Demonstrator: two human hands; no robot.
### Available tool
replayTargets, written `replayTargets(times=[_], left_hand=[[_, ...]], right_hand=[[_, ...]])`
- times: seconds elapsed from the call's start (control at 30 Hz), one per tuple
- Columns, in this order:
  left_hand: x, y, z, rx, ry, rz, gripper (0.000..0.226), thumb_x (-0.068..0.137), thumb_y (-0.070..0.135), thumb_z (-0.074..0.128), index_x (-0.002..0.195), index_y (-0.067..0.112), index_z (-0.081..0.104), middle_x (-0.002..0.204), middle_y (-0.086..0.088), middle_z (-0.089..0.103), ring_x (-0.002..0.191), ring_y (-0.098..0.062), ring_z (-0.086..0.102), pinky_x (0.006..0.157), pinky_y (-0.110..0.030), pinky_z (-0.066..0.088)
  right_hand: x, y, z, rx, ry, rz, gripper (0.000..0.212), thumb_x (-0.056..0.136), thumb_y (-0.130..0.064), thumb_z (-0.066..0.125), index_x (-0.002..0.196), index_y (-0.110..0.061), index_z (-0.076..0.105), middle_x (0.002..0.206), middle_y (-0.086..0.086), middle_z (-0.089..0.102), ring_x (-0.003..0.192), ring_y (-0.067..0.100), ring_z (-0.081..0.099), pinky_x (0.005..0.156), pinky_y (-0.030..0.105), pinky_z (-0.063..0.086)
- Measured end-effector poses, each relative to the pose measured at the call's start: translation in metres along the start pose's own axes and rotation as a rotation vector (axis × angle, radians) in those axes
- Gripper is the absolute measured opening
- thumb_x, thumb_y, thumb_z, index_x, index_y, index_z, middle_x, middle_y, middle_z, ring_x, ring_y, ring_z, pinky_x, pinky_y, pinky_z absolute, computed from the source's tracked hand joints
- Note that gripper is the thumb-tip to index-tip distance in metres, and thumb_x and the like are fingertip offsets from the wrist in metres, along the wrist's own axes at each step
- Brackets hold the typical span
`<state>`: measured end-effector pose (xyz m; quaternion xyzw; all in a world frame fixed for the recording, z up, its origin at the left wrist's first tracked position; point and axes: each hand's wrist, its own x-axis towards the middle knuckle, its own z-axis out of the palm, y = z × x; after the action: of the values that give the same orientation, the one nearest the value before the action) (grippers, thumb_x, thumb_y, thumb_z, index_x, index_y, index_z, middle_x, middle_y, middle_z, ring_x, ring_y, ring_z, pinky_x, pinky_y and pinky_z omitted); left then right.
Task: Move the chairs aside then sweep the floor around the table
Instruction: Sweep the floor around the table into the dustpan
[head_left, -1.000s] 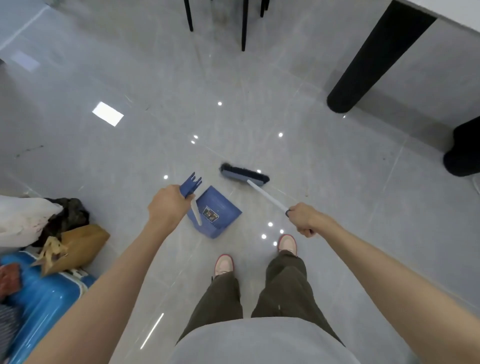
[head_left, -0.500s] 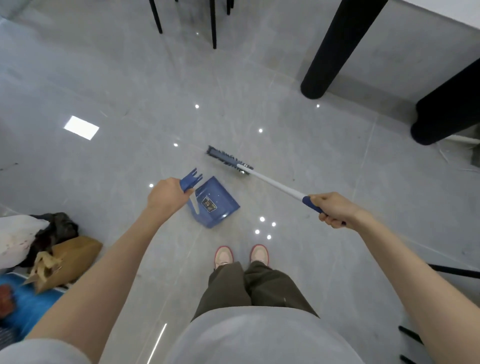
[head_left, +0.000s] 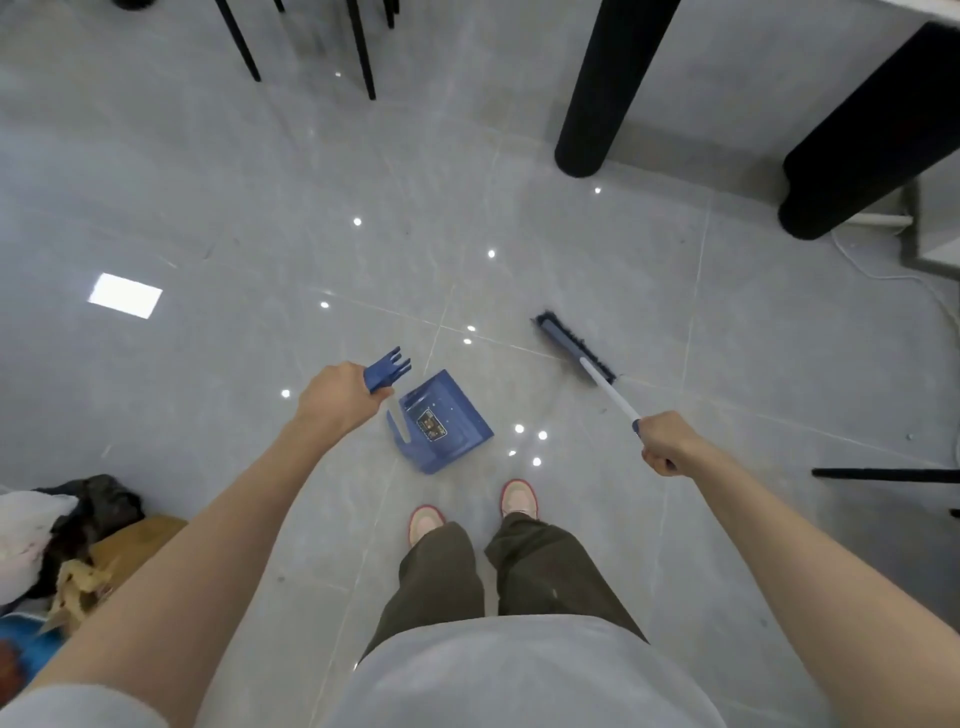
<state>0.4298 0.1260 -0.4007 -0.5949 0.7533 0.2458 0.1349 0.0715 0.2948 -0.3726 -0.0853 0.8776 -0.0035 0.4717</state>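
The right hand (head_left: 667, 441) is clenched around the top end of the broom (head_left: 609, 392), fist closed on the blue sleeve where the white shaft ends. The shaft slants down and forward to the broom head (head_left: 571, 347), whose dark bristles rest on the floor (head_left: 208, 208) well to the right of the person's shoes. The left hand (head_left: 340, 400) grasps the upper end of the dustpan (head_left: 447, 421), fingers wrapped just under its blue comb-toothed cap. The blue pan sits below it, directly ahead of the feet; whether it rests on the tiles or hangs just above them cannot be told. Broom head and pan are apart, with bare glossy tile between them. Both tools look light and one-handed: the shaft is probably thin and stiff, the bristles soft enough to splay, and the pan hard plastic that may slide on polished tile. A high grip gives reach; a lower one would give more pressure. Beyond the broom stand two thick black table legs (head_left: 602, 88), with a white cord (head_left: 883, 270) trailing on the floor nearby that the bristles could snag. Thin black chair legs (head_left: 358, 47) stand at the far edge. A heap of bags (head_left: 62, 540) lies at the lower left.
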Motion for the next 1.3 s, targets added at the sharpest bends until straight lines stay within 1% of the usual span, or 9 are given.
replayTargets(times=[0.17, 0.3, 0.43, 0.73, 0.87, 0.93, 1.03, 1.17, 1.3], left_hand=[[0.012, 0.014, -0.001, -0.001, 0.005, 0.046, 0.034, 0.093, 0.038, 0.052, 0.112, 0.012, 0.065, 0.077, -0.011, 0.061, 0.063, -0.02, 0.047, 0.053, -0.024, 0.031], [0.013, 0.026, -0.005, -0.027, 0.001, 0.054, 0.031, 0.091, 0.036, 0.056, 0.095, 0.007, 0.066, 0.079, -0.011, 0.063, 0.074, -0.03, 0.06, 0.059, -0.027, 0.039], [0.006, 0.034, -0.009, -0.015, -0.015, 0.097, 0.026, 0.092, 0.034, 0.054, 0.095, 0.011, 0.065, 0.074, -0.008, 0.056, 0.072, -0.031, 0.056, 0.059, -0.028, 0.039], [-0.008, 0.02, -0.024, 0.166, -0.121, 0.361, 0.032, 0.097, 0.03, 0.049, 0.116, 0.01, 0.064, 0.089, -0.02, 0.065, 0.083, -0.033, 0.06, 0.068, -0.031, 0.041], [-0.001, 0.027, -0.023, 0.146, -0.154, 0.338, 0.034, 0.094, 0.036, 0.051, 0.097, 0.005, 0.065, 0.081, -0.013, 0.061, 0.085, -0.032, 0.062, 0.065, -0.028, 0.04], [0.003, 0.025, -0.017, 0.171, -0.171, 0.347, 0.036, 0.093, 0.039, 0.05, 0.105, 0.009, 0.066, 0.08, -0.011, 0.061, 0.072, -0.028, 0.055, 0.062, -0.027, 0.038], [0.001, 0.02, -0.007, 0.218, -0.155, 0.367, 0.036, 0.093, 0.042, 0.048, 0.118, 0.021, 0.063, 0.073, -0.003, 0.052, 0.064, -0.023, 0.048, 0.057, -0.025, 0.035], [-0.01, 0.022, -0.004, 0.092, -0.171, 0.277, 0.032, 0.09, 0.04, 0.055, 0.079, 0.01, 0.059, 0.077, -0.014, 0.062, 0.076, -0.034, 0.062, 0.059, -0.027, 0.04], [-0.013, 0.024, -0.002, 0.037, -0.178, 0.238, 0.036, 0.09, 0.04, 0.058, 0.07, 0.01, 0.051, 0.082, -0.018, 0.066, 0.08, -0.037, 0.064, 0.063, -0.031, 0.045]], right_hand=[[-0.025, 0.001, 0.026, -0.062, -0.091, 0.0, 0.026, 0.096, -0.01, 0.039, 0.071, -0.004, 0.044, 0.049, 0.007, 0.039, 0.032, 0.012, 0.03, 0.037, 0.011, 0.022], [-0.059, -0.002, 0.049, -0.128, -0.228, -0.004, 0.026, 0.091, -0.005, 0.041, 0.066, -0.011, 0.04, 0.055, 0.006, 0.032, 0.039, 0.013, 0.021, 0.043, 0.016, 0.017], [-0.101, 0.002, 0.027, 0.146, -0.329, 0.029, 0.012, 0.094, -0.016, 0.047, 0.083, -0.014, 0.051, 0.056, 0.002, 0.03, 0.027, 0.008, 0.015, 0.032, 0.01, 0.014], [-0.138, 0.039, 0.027, 0.302, -0.138, -0.061, 0.015, 0.102, -0.019, 0.031, 0.105, -0.014, 0.045, 0.062, 0.005, 0.034, 0.042, 0.011, 0.021, 0.032, 0.011, 0.018], [-0.113, 0.047, 0.05, 0.354, -0.027, -0.036, 0.015, 0.099, -0.013, 0.03, 0.089, -0.011, 0.04, 0.062, 0.007, 0.034, 0.046, 0.013, 0.022, 0.035, 0.014, 0.018], [-0.096, 0.054, 0.064, 0.31, 0.044, -0.028, 0.028, 0.101, -0.015, 0.032, 0.075, -0.011, 0.041, 0.059, 0.008, 0.039, 0.044, 0.016, 0.03, 0.039, 0.02, 0.025], [-0.08, 0.068, 0.079, 0.307, 0.093, 0.047, 0.029, 0.103, -0.017, 0.033, 0.08, -0.007, 0.048, 0.054, 0.01, 0.042, 0.04, 0.018, 0.037, 0.041, 0.023, 0.026], [-0.08, 0.087, 0.098, 0.324, 0.07, 0.104, 0.034, 0.101, -0.014, 0.035, 0.068, -0.014, 0.041, 0.06, 0.007, 0.043, 0.046, 0.018, 0.04, 0.044, 0.023, 0.033], [-0.099, 0.081, 0.121, 0.316, -0.033, 0.093, 0.034, 0.099, -0.014, 0.036, 0.066, -0.018, 0.037, 0.063, 0.005, 0.043, 0.05, 0.017, 0.042, 0.046, 0.024, 0.038]])
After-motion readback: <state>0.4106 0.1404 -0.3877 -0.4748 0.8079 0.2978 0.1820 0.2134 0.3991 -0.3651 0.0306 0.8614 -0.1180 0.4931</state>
